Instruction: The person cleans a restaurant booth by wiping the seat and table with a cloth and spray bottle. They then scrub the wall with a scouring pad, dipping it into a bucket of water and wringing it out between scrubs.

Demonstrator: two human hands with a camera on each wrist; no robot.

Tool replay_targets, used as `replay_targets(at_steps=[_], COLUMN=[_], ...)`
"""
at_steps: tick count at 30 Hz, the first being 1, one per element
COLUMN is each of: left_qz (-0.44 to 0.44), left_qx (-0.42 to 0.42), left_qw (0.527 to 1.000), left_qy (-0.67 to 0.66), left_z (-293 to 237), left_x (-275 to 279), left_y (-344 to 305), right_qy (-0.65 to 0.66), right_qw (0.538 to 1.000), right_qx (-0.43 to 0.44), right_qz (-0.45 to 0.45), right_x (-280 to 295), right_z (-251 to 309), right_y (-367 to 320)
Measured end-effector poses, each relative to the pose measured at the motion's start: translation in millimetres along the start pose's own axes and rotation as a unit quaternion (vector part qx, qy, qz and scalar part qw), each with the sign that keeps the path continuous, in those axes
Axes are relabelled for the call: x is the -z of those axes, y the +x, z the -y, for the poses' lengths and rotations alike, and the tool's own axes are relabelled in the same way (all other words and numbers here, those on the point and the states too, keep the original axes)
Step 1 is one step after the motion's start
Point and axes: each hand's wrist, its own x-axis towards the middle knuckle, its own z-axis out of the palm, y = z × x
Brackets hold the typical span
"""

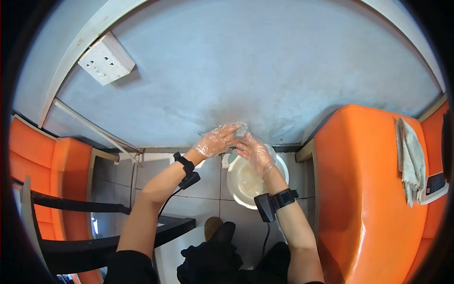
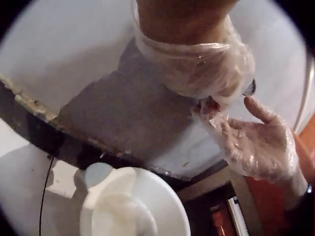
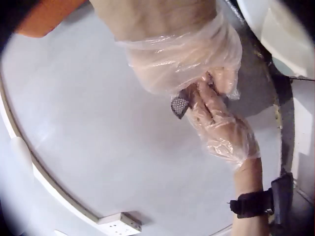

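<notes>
Both hands wear clear plastic gloves and meet in front of the pale wall. A silvery mesh pad (image 1: 242, 128) sits between them, and its dark netted end (image 3: 180, 106) pokes out by the fingers. My left hand (image 1: 218, 139) holds the pad from the left, its fingers partly over it. From the right, my right hand (image 1: 257, 154) grips it too, with the thumb tip at the pad's edge and the palm showing in the left wrist view. Most of the pad is hidden by the gloved fingers. Beneath the right hand is a white basin (image 1: 231, 182) of cloudy water.
The pale wall (image 1: 265, 61) carries smudges near the hands and a white socket box (image 1: 106, 59) at upper left. An orange seat (image 1: 359, 189) stands at right, with a grey cloth (image 1: 410, 151) on it. More orange seating (image 1: 73, 165) and a black chair frame (image 1: 118, 241) are at left.
</notes>
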Motion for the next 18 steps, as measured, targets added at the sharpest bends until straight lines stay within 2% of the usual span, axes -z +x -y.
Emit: replay_targets(at_steps=[2, 3, 4, 5, 7, 9, 11, 13, 14, 18], left_qz=[0.005, 0.013, -0.002, -0.002, -0.087, -0.112, -0.194, -0.233, -0.255, -0.277], left_qx=[0.004, 0.007, -0.036, -0.036, -0.084, -0.093, -0.064, -0.032, -0.03, -0.014], left_qw=[0.999, 0.997, 0.999, 0.999, 0.989, 0.974, 0.973, 0.968, 0.965, 0.96], left_qy=[-0.038, -0.077, -0.024, -0.025, 0.081, 0.173, 0.105, 0.086, 0.052, 0.04], left_z=[8, 11, 15, 20, 28, 31, 31, 24, 23, 15], left_x=[3, 9, 25, 41, 72, 100, 126, 149, 154, 128], left_y=[3, 7, 17, 30, 54, 84, 115, 138, 147, 155], right_qy=[0.015, 0.001, -0.014, -0.013, -0.038, -0.054, -0.034, -0.015, -0.015, -0.028], right_qw=[1.0, 1.0, 0.998, 0.998, 0.985, 0.966, 0.951, 0.93, 0.931, 0.916], right_qx=[-0.012, 0.013, 0.038, 0.038, 0.168, 0.251, 0.308, 0.366, 0.363, 0.396], right_qz=[0.01, -0.022, -0.053, -0.054, -0.028, -0.028, -0.016, -0.02, -0.023, -0.063], right_x=[5, -3, -10, -16, -27, -37, -43, -53, -54, -35], right_z=[-4, 5, 17, 31, 61, 93, 118, 137, 142, 134], right_y=[2, -3, -9, -14, -29, -45, -61, -78, -82, -68])
